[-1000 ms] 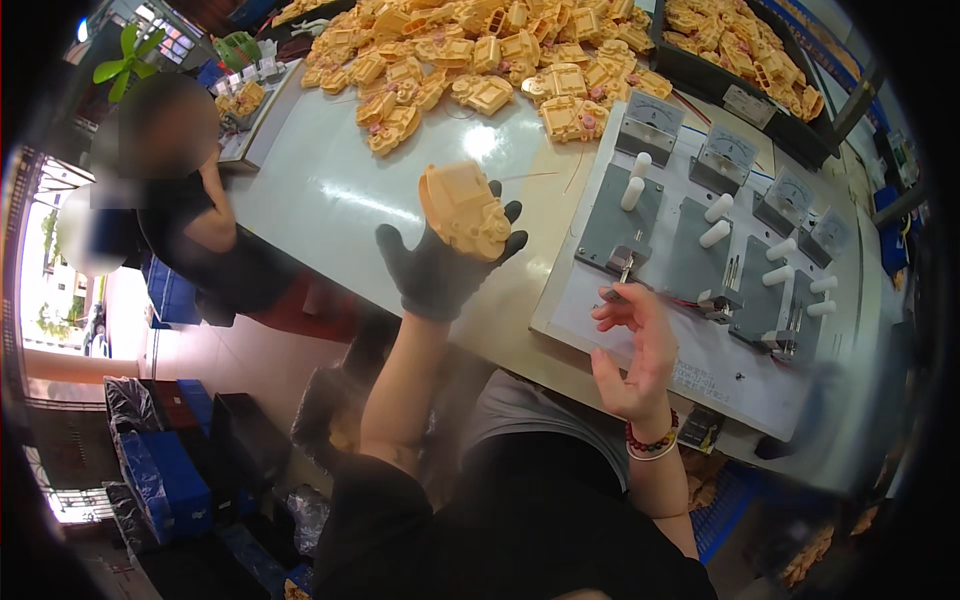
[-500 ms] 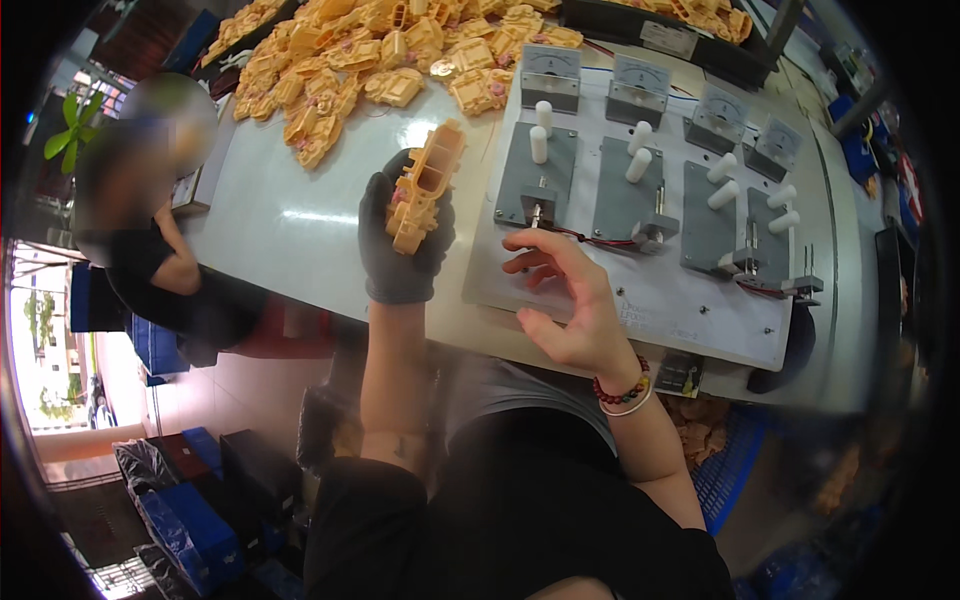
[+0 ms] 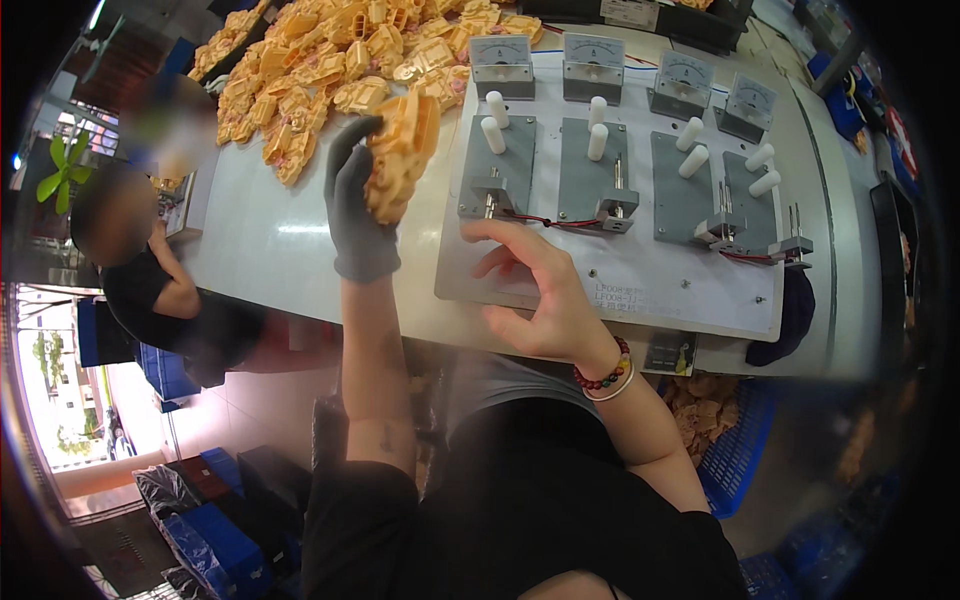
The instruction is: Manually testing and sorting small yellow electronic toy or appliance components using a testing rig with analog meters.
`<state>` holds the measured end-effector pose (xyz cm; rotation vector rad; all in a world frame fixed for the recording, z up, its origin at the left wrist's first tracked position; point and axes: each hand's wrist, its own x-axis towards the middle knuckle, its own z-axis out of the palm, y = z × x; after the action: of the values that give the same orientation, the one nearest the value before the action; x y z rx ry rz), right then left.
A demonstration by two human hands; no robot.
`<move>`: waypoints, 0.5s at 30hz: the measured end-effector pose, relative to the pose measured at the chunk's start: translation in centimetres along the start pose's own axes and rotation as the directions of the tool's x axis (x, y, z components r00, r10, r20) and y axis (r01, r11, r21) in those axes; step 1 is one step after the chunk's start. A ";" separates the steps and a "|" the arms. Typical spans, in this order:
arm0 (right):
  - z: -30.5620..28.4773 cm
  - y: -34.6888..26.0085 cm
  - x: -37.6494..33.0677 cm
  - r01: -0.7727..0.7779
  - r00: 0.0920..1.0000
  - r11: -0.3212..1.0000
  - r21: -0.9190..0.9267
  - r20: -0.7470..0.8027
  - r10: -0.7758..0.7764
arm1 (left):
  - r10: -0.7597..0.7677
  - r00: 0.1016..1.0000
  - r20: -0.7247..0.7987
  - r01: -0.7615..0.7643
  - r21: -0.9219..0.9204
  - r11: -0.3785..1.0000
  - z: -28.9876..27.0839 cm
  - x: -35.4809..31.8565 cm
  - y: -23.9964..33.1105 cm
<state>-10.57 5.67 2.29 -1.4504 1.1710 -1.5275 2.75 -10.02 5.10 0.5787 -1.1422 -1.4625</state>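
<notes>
My left hand (image 3: pixel 356 210), in a dark grey glove, grips an orange plastic moulded part (image 3: pixel 402 155) and holds it upright above the white table, just left of a white test board (image 3: pixel 650 270). My bare right hand (image 3: pixel 535 285), with bead bracelets at the wrist, hovers with fingers spread over the board's near left corner, below a grey fixture plate (image 3: pixel 498 165) with a white peg and a red-wired clamp. It holds nothing.
A heap of orange parts (image 3: pixel 330 60) covers the far left of the table. The board carries several grey plates, white pegs and analogue meters (image 3: pixel 590 52). Another person (image 3: pixel 140 270) sits at the left. A blue crate (image 3: pixel 735 440) with parts stands under the table.
My left hand has turned the orange part upright and brought it closer to the board. My right hand has slid left along the board to its near left corner.
</notes>
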 end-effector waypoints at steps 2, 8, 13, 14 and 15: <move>-0.2 -0.1 0.0 -0.009 1.000 1.000 0.006 0.001 0.009 | 0.218 0.968 0.122 -0.248 0.361 0.899 2.6 0.4 0.6; -0.1 0.0 -0.1 0.038 0.999 0.999 -0.010 0.017 -0.038 | 0.133 0.872 0.471 -0.486 0.867 0.113 6.1 3.0 1.7; -0.2 0.1 -0.3 0.023 0.999 0.999 -0.030 0.023 -0.022 | -0.215 0.818 0.534 -0.544 0.839 0.017 7.1 3.9 0.6; -0.4 0.1 -0.3 0.037 0.999 0.998 -0.044 0.016 -0.036 | -0.322 0.810 0.491 -0.535 0.842 -0.064 7.4 3.8 0.3; -0.2 0.0 -0.2 0.044 0.999 0.998 -0.037 0.026 -0.043 | -0.317 0.817 0.482 -0.528 0.846 -0.074 6.5 4.4 -0.2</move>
<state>-10.70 5.92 2.23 -1.5250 1.1656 -1.5194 -3.91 -12.04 8.66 1.0156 -2.7976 -0.1557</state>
